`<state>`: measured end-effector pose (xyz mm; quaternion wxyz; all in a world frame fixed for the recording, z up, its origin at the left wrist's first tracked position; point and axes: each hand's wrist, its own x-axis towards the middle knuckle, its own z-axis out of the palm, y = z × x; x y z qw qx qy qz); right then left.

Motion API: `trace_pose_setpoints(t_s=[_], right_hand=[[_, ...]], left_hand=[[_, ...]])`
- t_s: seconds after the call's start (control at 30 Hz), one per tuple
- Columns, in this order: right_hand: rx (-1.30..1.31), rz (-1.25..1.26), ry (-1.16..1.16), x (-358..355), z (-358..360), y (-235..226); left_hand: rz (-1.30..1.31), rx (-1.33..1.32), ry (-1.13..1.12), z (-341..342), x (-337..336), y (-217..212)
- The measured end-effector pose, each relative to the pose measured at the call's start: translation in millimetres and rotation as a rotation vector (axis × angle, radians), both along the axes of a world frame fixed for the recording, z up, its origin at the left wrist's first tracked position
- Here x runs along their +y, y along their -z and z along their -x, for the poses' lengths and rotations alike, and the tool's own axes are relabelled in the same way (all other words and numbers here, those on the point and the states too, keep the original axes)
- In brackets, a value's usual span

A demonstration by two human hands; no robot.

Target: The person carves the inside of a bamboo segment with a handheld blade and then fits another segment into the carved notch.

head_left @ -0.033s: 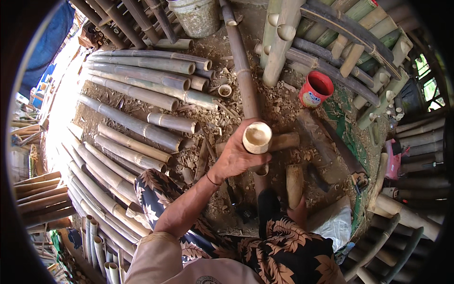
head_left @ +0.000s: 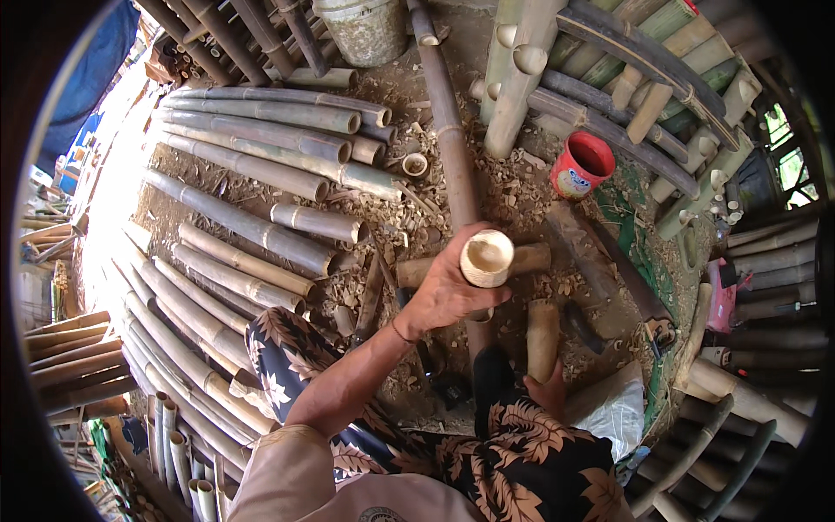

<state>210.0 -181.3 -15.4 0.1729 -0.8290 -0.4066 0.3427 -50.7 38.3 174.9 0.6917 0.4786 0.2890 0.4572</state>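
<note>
My left hand (head_left: 444, 294) grips a short bamboo section (head_left: 485, 258) and holds it up with its pale, hollow cut end facing the camera. Lower right, my right hand (head_left: 550, 390) shows past my knee, closed around the bottom of a short upright bamboo piece (head_left: 543, 335); the fingers are partly hidden by my patterned trouser leg. Behind the raised section another short bamboo piece (head_left: 532, 257) lies on the chip-strewn ground. A long bamboo pole (head_left: 448, 130) runs from the top of the picture down toward my hands.
Many bamboo poles (head_left: 261, 174) lie side by side on the left. A red plastic can (head_left: 581, 165) stands at upper right beside a bamboo frame (head_left: 609, 70). A grey bucket (head_left: 365, 26) is at the top, and a white sack (head_left: 613, 404) lies by my right leg.
</note>
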Motion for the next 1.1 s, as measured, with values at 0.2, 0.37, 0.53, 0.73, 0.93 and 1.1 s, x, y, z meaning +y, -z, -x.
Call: trace_pose_setpoints(t_s=[0.2,0.37,0.53,0.73,0.93,1.1], right_hand=[[0.744,-0.149,0.127,24,-18,-87],[0.773,-0.24,-0.007,49,-13,-174],[0.451,-0.54,-0.24,67,-4,-247],[0.064,-0.633,-0.589,69,-8,-265],[-0.03,-0.358,-0.741,86,22,-291],[0.032,-0.396,-0.878,69,1,-281]], left_hand=[[-0.051,-0.027,0.018,-22,-12,23],[-0.202,0.089,-0.015,-21,-19,39],[-0.422,0.297,-0.076,-22,-34,40],[-0.402,0.286,-0.062,-25,-32,30],[-0.485,0.377,-0.26,-32,-44,38],[-0.467,0.268,-0.295,-38,-39,39]])
